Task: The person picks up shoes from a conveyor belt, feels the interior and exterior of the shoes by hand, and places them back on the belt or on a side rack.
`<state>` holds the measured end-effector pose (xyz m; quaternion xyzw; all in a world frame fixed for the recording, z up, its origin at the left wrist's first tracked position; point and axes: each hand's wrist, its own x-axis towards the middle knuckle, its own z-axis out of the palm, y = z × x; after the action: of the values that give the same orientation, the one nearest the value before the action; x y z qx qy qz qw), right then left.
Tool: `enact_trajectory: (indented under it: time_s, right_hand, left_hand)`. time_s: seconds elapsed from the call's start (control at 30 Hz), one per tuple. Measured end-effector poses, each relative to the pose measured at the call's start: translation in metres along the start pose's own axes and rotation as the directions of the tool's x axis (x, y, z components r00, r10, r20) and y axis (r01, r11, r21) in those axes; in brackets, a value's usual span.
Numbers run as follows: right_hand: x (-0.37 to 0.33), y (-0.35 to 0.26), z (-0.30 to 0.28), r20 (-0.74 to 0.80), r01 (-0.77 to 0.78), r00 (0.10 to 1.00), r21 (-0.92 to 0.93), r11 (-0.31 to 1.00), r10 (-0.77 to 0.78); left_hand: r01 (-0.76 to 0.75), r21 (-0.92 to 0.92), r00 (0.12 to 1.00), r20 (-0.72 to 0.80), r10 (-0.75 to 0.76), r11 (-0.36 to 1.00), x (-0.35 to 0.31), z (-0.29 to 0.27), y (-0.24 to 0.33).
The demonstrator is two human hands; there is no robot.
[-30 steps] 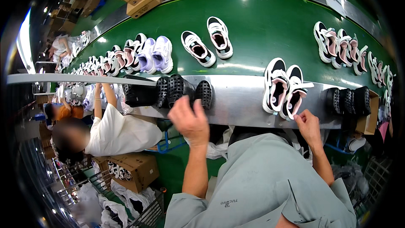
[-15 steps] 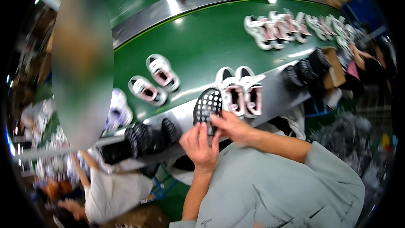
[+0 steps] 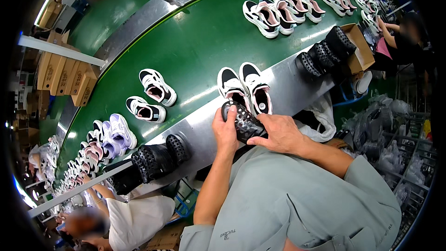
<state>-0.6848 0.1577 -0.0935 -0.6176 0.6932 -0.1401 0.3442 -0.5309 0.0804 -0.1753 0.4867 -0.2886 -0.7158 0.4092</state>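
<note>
Both hands hold a black perforated plastic shoe insert (image 3: 245,123), rounded at its upper end and slanting down to the right. My left hand (image 3: 225,131) grips its upper left side, thumb on top. At its lower right end, my right hand (image 3: 281,134) has the thumb below and the fingers along the far edge. Just beyond the insert, a pair of white, black and pink sneakers, the left one (image 3: 231,83) and the right one (image 3: 255,86), lies at the steel edge. The insert hides part of the left sneaker's heel.
A green conveyor belt (image 3: 200,56) carries another sneaker pair (image 3: 155,87) at left and several more (image 3: 278,11) farther right. Stacks of black inserts (image 3: 155,160) flank me on the steel ledge (image 3: 204,132). Co-workers sit at left (image 3: 139,218) and far right. Boxes (image 3: 69,72) stand beyond the belt.
The insert has turned from nearly upright to slanting, and my right hand has moved to its lower end. The view has shifted; a large blurred shape at left is gone.
</note>
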Motion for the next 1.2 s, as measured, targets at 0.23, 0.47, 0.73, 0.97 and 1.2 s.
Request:
enact_trajectory:
  time_s: [0.23, 0.47, 0.73, 0.97, 1.2]
  right_hand:
    - [0.017, 0.041, 0.0, 0.016, 0.005, 1.0, 0.052, 0.999, -0.006]
    - [0.046, 0.057, -0.008, 0.013, 0.049, 0.999, -0.117, 0.992, -0.047]
    - [0.088, 0.075, 0.082, -0.191, 0.236, 0.897, -0.555, 0.798, -0.399]
    - [0.087, 0.076, 0.095, -0.081, 0.245, 0.944, -0.479, 0.843, -0.321]
    - [0.066, 0.079, 0.082, -0.457, 0.172, 0.846, -0.253, 0.952, -0.274]
  left_hand:
    - [-0.125, 0.637, 0.943, -0.163, 0.291, 0.761, 0.031, -0.007, -0.03]
    - [-0.661, 0.748, 0.683, 0.565, 0.463, 0.062, 0.097, -0.021, -0.014]
    - [-0.529, 0.746, 0.844, 0.512, 0.159, 0.405, 0.092, -0.031, -0.025]
    - [-0.569, 0.609, 0.795, 0.58, 0.18, 0.552, 0.079, -0.025, -0.004]
    - [-0.694, 0.675, 0.682, 0.506, 0.529, 0.249, 0.057, -0.047, -0.039]
